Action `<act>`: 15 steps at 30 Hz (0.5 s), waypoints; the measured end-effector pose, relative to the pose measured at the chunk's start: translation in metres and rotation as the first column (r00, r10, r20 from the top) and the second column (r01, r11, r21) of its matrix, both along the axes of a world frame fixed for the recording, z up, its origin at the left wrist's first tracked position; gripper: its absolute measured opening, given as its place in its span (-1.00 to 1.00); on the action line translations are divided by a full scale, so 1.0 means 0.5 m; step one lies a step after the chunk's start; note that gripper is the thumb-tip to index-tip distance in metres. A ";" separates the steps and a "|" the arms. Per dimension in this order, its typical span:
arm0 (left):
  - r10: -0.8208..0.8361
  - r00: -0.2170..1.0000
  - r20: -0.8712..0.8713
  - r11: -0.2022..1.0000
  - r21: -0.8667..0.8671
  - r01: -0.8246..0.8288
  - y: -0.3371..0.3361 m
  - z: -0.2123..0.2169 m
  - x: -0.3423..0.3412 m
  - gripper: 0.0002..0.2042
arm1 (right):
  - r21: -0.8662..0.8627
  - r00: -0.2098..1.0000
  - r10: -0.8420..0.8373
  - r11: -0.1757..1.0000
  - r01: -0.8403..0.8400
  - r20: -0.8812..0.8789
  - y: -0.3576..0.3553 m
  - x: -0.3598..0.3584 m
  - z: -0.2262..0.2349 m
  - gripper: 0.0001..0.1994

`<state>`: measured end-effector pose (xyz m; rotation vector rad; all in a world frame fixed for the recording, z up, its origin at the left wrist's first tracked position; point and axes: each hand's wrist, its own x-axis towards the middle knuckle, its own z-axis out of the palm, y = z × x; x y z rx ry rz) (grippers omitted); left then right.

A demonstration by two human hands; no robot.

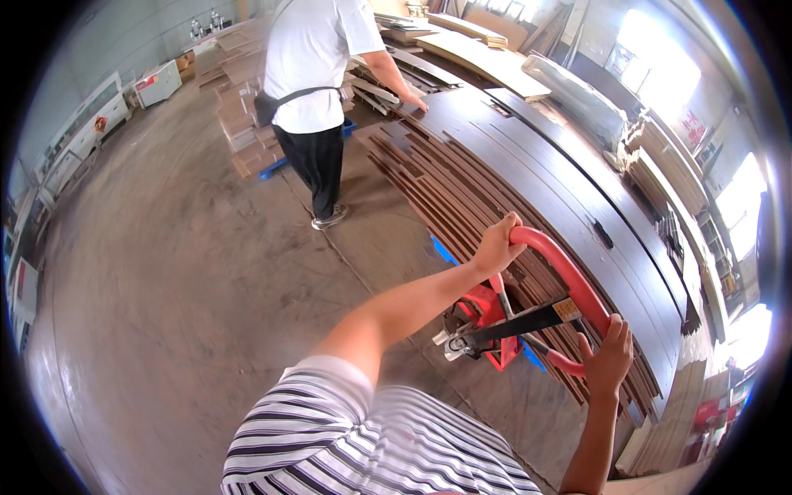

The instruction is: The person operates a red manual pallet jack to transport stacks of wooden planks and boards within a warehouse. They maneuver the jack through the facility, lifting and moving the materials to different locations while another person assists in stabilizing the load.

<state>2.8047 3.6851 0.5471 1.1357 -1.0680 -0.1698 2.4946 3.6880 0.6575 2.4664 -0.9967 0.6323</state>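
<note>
Both of my hands are on the red looped handle [569, 268] of a hand pallet jack [499, 318]. My left hand [497, 247] is wrapped round the loop's far left end. At the near right bend, my right hand [607, 360] holds the loop with its thumb apart from the fingers; its grip is partly hidden. The black shaft slopes down from the loop to the jack's red body. Beyond the handle lies a tall stack of dark brown boards [528, 173], resting on a blue pallet [445, 250]. A small black object [603, 234] lies on top.
A co-worker [318, 91] in a white shirt stands at the stack's far left, one hand on the boards. Behind them are stacked brown panels [239, 107] on a blue pallet. More boards and a plastic-wrapped stack [577, 103] line the right. Concrete floor [190, 272] spreads left.
</note>
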 end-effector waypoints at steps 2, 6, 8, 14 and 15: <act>-0.036 0.999 -0.023 0.999 -0.012 0.035 0.021 -0.003 -0.001 -0.74 | 0.105 0.999 0.005 0.994 -0.008 0.033 0.017 0.004 0.009 -0.42; -0.062 0.998 -0.015 0.997 -0.047 0.062 0.071 -0.012 -0.004 -0.75 | 0.196 0.998 0.060 0.978 -0.066 0.038 0.056 -0.005 0.022 -0.53; -0.040 0.999 0.005 0.996 -0.077 0.041 0.110 -0.019 0.000 -0.76 | 0.381 0.997 0.052 0.922 -0.067 0.050 0.085 0.005 0.042 -0.65; -0.245 0.955 -0.167 0.969 -0.021 0.245 0.232 -0.040 -0.005 -0.77 | 0.991 0.993 -0.033 -0.071 -0.115 0.113 0.059 -0.058 0.034 -0.54; -0.302 0.928 -0.217 0.952 -0.018 0.306 0.253 -0.030 -0.007 -0.77 | 0.967 0.996 -0.001 -0.239 -0.083 0.085 0.042 -0.089 0.025 -0.30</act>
